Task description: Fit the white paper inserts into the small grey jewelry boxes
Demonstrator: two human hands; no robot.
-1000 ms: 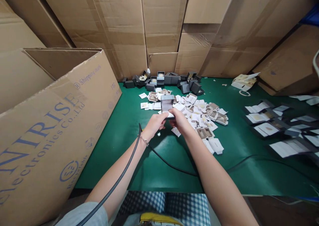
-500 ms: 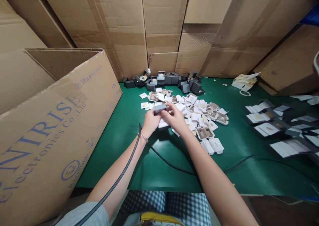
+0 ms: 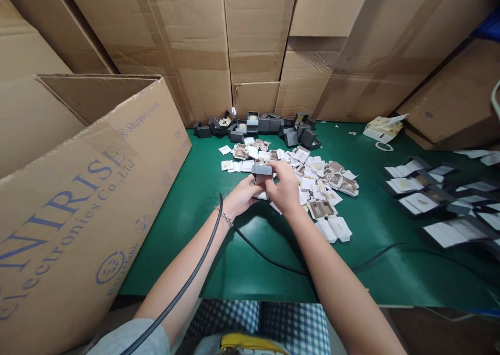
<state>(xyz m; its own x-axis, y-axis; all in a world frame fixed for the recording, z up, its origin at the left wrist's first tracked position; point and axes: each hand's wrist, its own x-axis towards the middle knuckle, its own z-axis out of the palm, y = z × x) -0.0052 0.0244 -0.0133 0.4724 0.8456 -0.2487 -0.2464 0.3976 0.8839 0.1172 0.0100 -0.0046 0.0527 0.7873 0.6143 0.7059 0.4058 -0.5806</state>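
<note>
Between my two hands, above the green table, is a small dark grey box (image 3: 262,170). My left hand (image 3: 242,195) grips it from the left and below, and a chain bracelet circles that wrist. My right hand (image 3: 285,187) closes on the box's right side with thumb and fingers. Pale card shows just under the box, partly hidden by my fingers; I cannot tell whether it belongs to the box. A heap of white folded cards and beige moulded inserts (image 3: 321,209) lies right behind and beside my hands.
Several dark small boxes (image 3: 269,124) line the table's back edge. A large carton (image 3: 148,151) stands at left. Open dark boxes with white cards (image 3: 420,202) lie at right, near a tape ring (image 3: 384,146). A black cable (image 3: 269,260) crosses the table (image 3: 234,277).
Both hands have moved slightly right with the small box. It is now turned more squarely toward me, and my right hand sits more upright against its side.
</note>
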